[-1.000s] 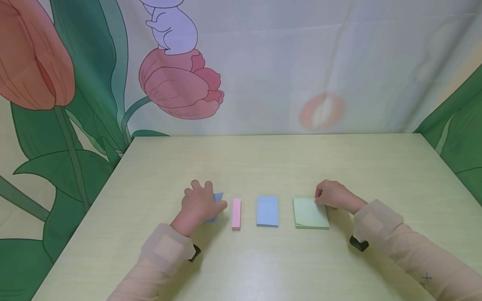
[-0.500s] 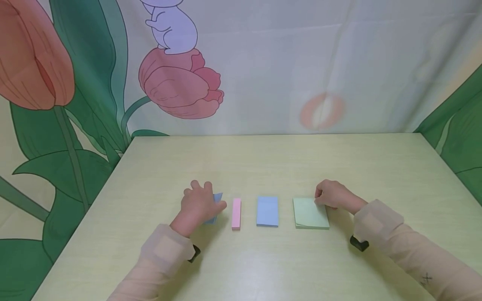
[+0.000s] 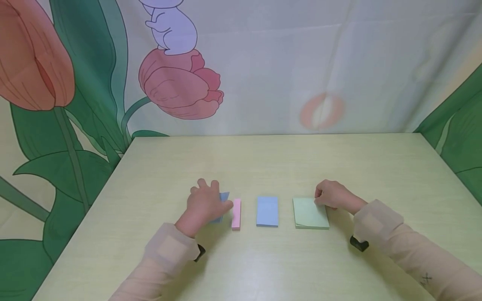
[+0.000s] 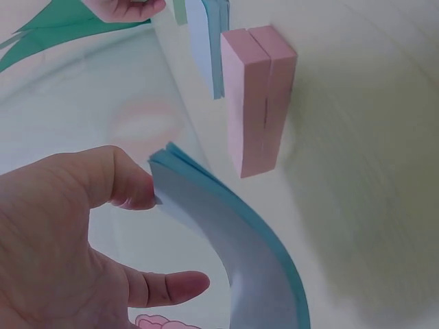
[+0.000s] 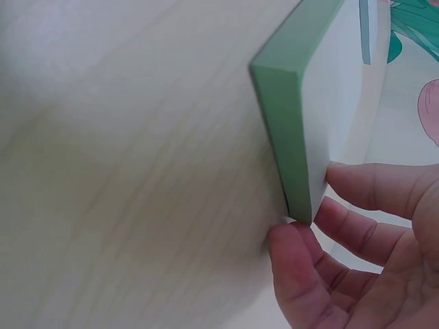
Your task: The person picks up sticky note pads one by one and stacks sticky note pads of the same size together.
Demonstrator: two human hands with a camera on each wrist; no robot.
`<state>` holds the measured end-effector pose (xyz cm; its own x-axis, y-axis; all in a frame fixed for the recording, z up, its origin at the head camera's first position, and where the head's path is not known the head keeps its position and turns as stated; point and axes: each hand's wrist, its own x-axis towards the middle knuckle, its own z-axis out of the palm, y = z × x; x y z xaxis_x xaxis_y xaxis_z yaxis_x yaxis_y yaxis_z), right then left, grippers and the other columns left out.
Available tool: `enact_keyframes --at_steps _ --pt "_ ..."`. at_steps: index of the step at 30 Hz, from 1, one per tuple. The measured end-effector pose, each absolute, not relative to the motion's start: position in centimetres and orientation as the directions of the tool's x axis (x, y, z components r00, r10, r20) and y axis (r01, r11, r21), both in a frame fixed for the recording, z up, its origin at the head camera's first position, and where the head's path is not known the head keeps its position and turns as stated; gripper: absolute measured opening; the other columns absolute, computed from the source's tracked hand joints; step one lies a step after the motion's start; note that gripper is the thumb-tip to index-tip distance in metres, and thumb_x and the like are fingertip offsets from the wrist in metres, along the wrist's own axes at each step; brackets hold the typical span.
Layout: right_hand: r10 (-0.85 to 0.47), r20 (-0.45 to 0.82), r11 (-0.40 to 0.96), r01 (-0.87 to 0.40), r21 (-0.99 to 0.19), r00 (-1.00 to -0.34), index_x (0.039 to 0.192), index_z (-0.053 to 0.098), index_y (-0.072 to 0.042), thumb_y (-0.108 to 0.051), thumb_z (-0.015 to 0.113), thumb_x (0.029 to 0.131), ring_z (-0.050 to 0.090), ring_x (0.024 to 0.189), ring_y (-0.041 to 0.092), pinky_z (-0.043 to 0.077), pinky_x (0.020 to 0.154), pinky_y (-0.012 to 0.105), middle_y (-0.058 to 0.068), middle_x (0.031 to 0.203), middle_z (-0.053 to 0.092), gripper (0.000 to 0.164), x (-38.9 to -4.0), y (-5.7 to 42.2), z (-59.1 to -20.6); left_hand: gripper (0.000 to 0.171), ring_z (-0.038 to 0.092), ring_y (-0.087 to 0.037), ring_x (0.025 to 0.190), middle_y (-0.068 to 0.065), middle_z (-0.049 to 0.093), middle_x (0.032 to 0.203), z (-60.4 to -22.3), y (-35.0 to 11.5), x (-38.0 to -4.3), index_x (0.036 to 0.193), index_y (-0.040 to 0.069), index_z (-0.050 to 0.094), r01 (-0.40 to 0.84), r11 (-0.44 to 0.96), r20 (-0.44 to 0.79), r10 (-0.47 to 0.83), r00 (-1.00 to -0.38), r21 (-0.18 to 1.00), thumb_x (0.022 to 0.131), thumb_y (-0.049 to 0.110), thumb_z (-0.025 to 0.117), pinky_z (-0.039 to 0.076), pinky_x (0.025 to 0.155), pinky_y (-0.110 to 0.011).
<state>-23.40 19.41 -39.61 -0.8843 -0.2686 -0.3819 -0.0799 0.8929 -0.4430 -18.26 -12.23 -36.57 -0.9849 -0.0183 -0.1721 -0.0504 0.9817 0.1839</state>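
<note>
In the head view my left hand [image 3: 204, 205] holds a pale blue sticky note pad [image 3: 224, 196], mostly hidden behind it. The left wrist view shows this pad [image 4: 257, 240] bowed into a curve, my thumb against one end; its other end is out of frame. Just right of that hand lies a narrow pink sticky note pad [image 3: 236, 218], made of two layers. My right hand [image 3: 337, 196] pinches the far right corner of a square green sticky note pad [image 3: 310, 215], thumb on its top face and fingers curled at its edge.
Between the pink and green pads, a second blue sticky note pad [image 3: 267, 211] lies flat on the pale wooden table [image 3: 278, 167]. A curtain [image 3: 263, 67] printed with tulips and a white animal hangs behind the table's back edge.
My left hand has shifted a little to the right with the bowed blue pad, so its thumb now overlaps the pink pad's left edge. The right hand has stayed still on the green pad.
</note>
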Motion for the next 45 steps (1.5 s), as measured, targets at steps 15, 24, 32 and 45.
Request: enact_keyframes --at_steps 15,24,32,45 --pt "-0.276 -0.388 0.89 -0.081 -0.449 -0.88 0.079 0.058 -0.004 -0.008 0.055 0.081 0.038 0.045 0.009 0.035 0.045 0.02 0.0 0.06 0.046 0.006 -23.1 19.3 -39.2 0.056 0.042 -0.029 0.077 -0.02 0.04 0.107 -36.0 -10.2 -18.1 0.114 0.004 0.045 0.013 0.986 -0.177 0.043 -0.983 0.165 0.075 0.043 0.05 0.036 0.052 -0.03" --pt "-0.267 -0.399 0.888 -0.063 -0.456 -0.877 0.079 0.058 -0.004 -0.007 0.055 0.081 0.038 0.045 0.009 0.035 0.045 0.021 0.0 0.06 0.045 0.005 -23.3 19.4 -39.4 0.053 0.041 -0.028 0.077 -0.018 0.04 0.103 -35.8 -9.1 -18.2 0.111 0.007 0.046 0.029 0.984 -0.181 0.062 -0.982 0.176 0.073 0.043 0.052 0.036 0.05 -0.029" --pt "-0.26 -0.409 0.892 -0.056 -0.448 -0.874 0.08 0.058 -0.004 -0.008 0.056 0.082 0.039 0.046 0.01 0.035 0.045 0.021 0.001 0.061 0.046 0.006 -23.4 19.4 -39.5 0.047 0.041 -0.027 0.077 -0.016 0.04 0.099 -35.5 -7.9 -18.1 0.105 0.006 0.047 0.05 0.981 -0.179 0.084 -0.98 0.189 0.072 0.04 0.052 0.036 0.049 -0.029" --pt "-0.257 -0.406 0.896 -0.059 -0.44 -0.877 0.082 0.058 -0.004 -0.01 0.057 0.082 0.041 0.048 0.011 0.037 0.045 0.021 0.002 0.064 0.047 0.006 -23.5 19.5 -39.7 0.045 0.039 -0.027 0.076 -0.015 0.038 0.101 -35.5 -6.1 -17.8 0.103 0.006 0.044 0.099 0.974 -0.183 0.137 -0.974 0.203 0.071 0.036 0.051 0.035 0.048 -0.028"
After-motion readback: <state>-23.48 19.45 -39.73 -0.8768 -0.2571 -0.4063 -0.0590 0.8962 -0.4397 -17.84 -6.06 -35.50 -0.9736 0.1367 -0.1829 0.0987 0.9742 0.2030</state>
